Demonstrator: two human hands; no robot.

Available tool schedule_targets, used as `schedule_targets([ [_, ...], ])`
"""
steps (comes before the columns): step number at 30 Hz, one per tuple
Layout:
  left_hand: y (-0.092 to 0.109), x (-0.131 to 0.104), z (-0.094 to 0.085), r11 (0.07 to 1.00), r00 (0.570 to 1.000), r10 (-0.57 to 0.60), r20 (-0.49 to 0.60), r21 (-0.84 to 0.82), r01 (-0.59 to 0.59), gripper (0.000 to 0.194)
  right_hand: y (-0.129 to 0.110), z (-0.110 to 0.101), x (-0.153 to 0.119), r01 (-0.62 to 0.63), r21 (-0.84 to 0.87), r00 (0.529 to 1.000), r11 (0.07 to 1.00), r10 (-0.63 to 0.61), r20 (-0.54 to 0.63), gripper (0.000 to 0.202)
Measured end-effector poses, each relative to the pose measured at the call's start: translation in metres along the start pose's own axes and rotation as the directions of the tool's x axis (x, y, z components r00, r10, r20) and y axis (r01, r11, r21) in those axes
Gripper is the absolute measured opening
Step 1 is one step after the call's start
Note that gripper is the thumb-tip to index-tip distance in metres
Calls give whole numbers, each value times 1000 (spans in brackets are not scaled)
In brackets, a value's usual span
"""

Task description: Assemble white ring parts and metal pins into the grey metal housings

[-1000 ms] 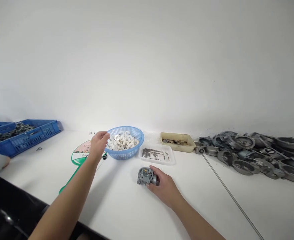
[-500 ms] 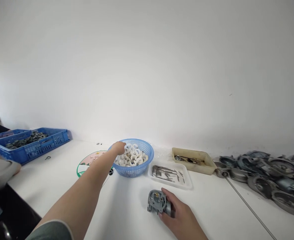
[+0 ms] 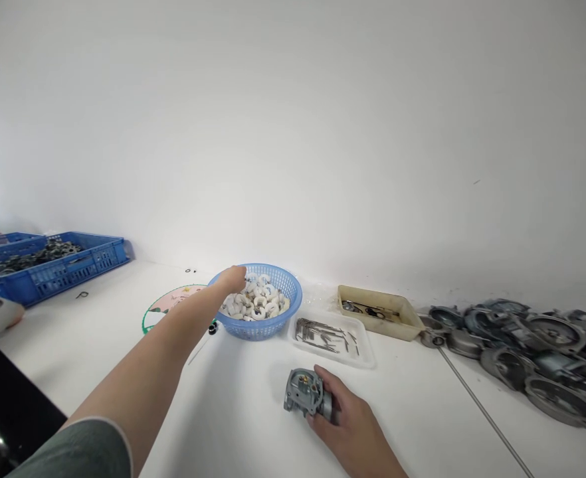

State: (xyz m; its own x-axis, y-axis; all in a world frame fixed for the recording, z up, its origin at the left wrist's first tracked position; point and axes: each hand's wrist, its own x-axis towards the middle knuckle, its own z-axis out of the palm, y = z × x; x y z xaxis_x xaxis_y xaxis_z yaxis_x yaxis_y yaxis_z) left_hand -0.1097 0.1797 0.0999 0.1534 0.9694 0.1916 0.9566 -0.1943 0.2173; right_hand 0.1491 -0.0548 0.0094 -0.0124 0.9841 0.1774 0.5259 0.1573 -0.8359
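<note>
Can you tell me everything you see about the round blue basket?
The round light-blue basket, which looks like plastic, sits upright on the white table. Its wall is full of little holes, and it has a smooth rim around its wide, open top. Many small white curved pieces are heaped inside. The person's left hand reaches in over its rim, so part of the basket is hidden. I can't see its bottom.

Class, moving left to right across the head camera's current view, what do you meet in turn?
Larger blue crate, pink-and-green round fan, round blue basket, cream box, heap of grey metal parts.
</note>
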Motion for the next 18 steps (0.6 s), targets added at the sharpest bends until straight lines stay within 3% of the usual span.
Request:
schedule_targets([
  [3,13,-20,-21,995,989,-27,-142,-104,12,19,0,1,0,-3,3,1000,1000,3,6,59],
  [6,35,-62,-26,975,973,14,-229,-213,-64,20,0,2,1,-12,-10,1000,1000,12,-10,60],
  [8,53,-101,-16,941,963,68,-259,-303,-148,20,-1,3,-1,-8,-26,1000,1000,7,-11,61],
  [10,71,-142,-1,818,944,119,-309,-508,-270,16,-2,3,-2,17,-36,999,999,-16,27,62],
  [13,91,-188,23,674,939,98,-329,-673,-305,15,-3,4,-5,59,-16,996,998,-57,63,63],
  [15,96,-203,35,633,947,85,-310,-717,-292,14,-4,5,-6,82,-2,994,997,-81,68,63],
  [18,95,-209,49,606,946,79,-314,-739,-296,11,-5,7,-6,104,11,992,995,-104,68,61],
])
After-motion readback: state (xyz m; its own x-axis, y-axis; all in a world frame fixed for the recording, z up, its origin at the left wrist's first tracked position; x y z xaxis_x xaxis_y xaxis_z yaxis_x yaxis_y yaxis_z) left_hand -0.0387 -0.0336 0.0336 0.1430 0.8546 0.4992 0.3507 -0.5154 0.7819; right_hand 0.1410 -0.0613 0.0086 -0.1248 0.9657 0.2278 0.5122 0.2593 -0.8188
